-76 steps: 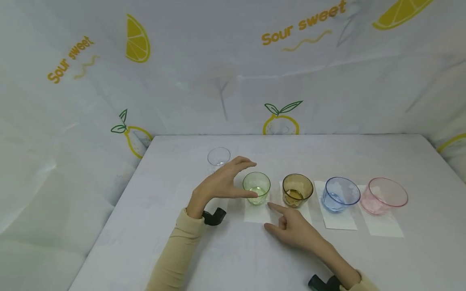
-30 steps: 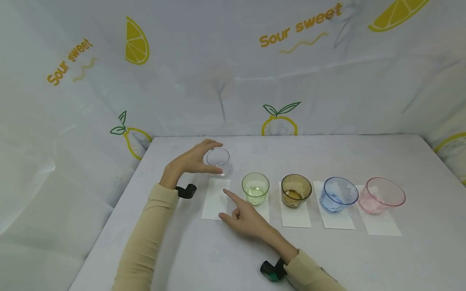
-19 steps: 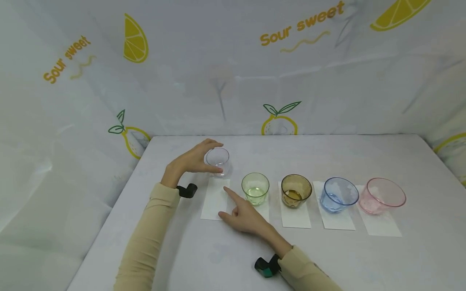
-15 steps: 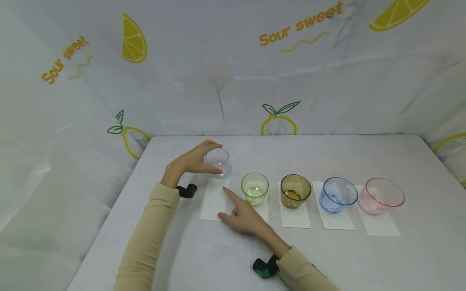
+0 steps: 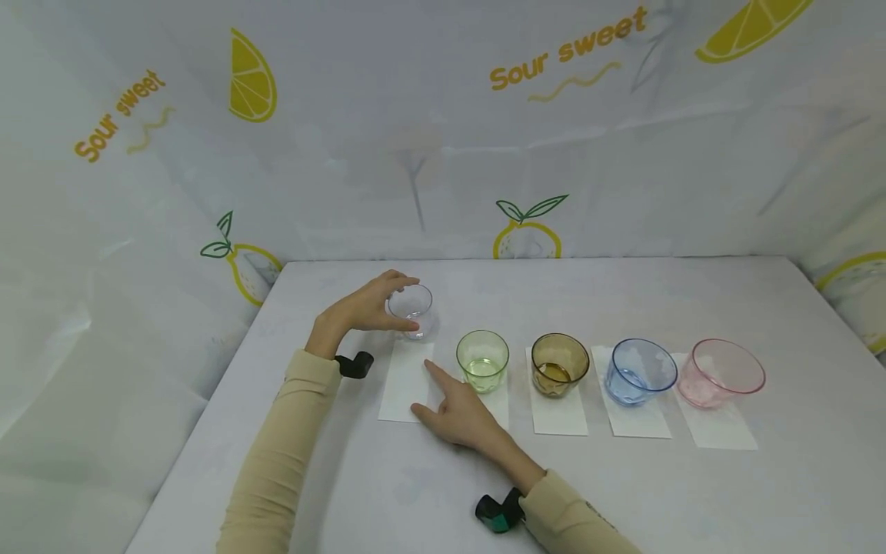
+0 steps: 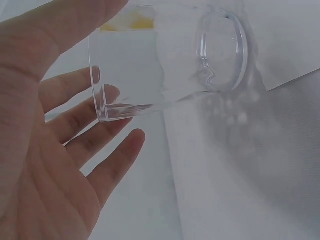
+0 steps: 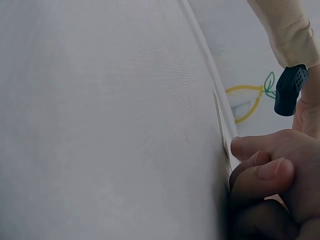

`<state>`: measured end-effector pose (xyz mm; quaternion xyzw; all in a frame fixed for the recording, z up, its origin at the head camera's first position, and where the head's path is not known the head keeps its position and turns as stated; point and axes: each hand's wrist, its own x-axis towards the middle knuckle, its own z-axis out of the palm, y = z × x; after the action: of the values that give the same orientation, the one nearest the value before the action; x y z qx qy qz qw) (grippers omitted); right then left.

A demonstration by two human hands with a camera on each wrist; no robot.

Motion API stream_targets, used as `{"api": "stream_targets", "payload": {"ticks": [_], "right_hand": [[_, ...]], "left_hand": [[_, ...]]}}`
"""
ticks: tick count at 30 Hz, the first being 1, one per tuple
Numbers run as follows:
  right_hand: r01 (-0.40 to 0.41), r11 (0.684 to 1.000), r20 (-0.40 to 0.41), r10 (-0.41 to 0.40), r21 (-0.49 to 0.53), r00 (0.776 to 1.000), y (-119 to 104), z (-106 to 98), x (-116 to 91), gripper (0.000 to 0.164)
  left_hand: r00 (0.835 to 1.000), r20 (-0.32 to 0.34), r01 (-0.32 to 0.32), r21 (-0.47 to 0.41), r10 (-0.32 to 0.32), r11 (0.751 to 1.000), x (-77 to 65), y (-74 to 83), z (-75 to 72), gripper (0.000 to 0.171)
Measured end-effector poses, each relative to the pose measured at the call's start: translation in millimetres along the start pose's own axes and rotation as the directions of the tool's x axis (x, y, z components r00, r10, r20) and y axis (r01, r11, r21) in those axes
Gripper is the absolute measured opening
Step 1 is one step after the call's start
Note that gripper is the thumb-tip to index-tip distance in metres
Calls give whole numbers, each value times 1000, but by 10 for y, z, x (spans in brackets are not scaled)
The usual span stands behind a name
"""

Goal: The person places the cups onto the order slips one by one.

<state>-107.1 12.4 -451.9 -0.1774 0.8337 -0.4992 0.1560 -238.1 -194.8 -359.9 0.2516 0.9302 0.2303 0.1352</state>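
My left hand (image 5: pixel 360 309) holds a clear glass cup (image 5: pixel 421 314) at the back left of the table, thumb on the near side and fingers round the far side at its rim. In the left wrist view the clear glass shows its thick base toward the right. In front of this cup lies a white paper slip (image 5: pixel 404 385). My right hand (image 5: pixel 458 414) stretches its index finger and thumb to the slip's right edge, with the other fingers folded in. Close beyond my right hand stands a green glass cup (image 5: pixel 482 371) on its own slip.
To the right, a brown glass cup (image 5: pixel 559 369), a blue one (image 5: pixel 631 381) and a pink one (image 5: pixel 709 382) stand in a row on white slips. A lemon-printed white cloth (image 5: pixel 388 138) hangs behind the white table (image 5: pixel 401 477).
My left hand has gone from beside the green cup back and left to the clear cup and taken hold of it. My right hand has moved left to the leftmost slip.
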Motion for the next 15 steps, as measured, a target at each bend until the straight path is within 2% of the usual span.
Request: {"api": "stream_targets", "payload": {"ticks": [15], "right_hand": [[-40, 999, 6, 40, -9, 999, -18, 5, 28, 73]], "left_hand": [[998, -43, -48, -21, 48, 999, -10, -35, 45, 82]]}}
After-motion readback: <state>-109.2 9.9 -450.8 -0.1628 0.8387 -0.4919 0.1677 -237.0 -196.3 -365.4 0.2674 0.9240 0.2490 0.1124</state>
